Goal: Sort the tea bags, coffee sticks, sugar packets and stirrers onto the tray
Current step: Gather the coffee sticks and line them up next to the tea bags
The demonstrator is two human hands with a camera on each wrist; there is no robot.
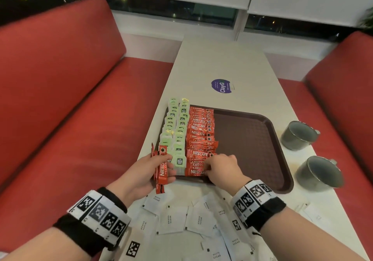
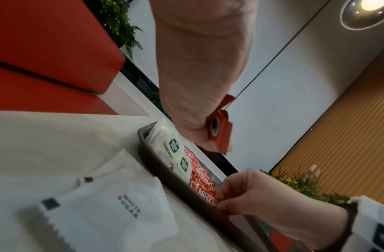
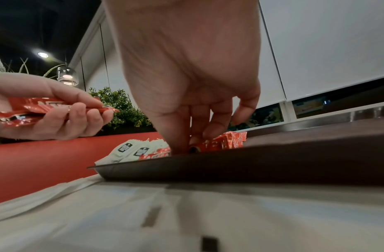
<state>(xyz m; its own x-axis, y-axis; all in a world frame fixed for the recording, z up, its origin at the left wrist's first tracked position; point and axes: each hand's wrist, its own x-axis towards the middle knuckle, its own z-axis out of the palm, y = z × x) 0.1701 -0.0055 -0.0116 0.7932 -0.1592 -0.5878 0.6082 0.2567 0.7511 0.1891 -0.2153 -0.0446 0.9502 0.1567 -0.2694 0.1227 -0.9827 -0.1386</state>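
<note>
A: Where are the coffee sticks?
B: Most lie in a red column on the brown tray (image 1: 252,139), beside two tea bag rows (image 1: 177,131) at 9 o'clock. The left hand (image 1: 150,172) grips a bundle of coffee sticks (image 1: 162,166) off the tray's near-left corner.
A: And the right hand (image 1: 222,170)?
B: Fingers curled, pinching the nearest laid coffee stick (image 1: 196,172). Sugar packets (image 1: 181,218) lie scattered at 6 o'clock, two metal cups (image 1: 298,134) at 3 o'clock

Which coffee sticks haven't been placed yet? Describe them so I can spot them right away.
Start at the brown tray on the white table, then go to its near left corner. Just outside it, the left hand grips a small bundle of red coffee sticks. Unlike the row lying flat on the tray, they are held on end, off the tray.
</note>
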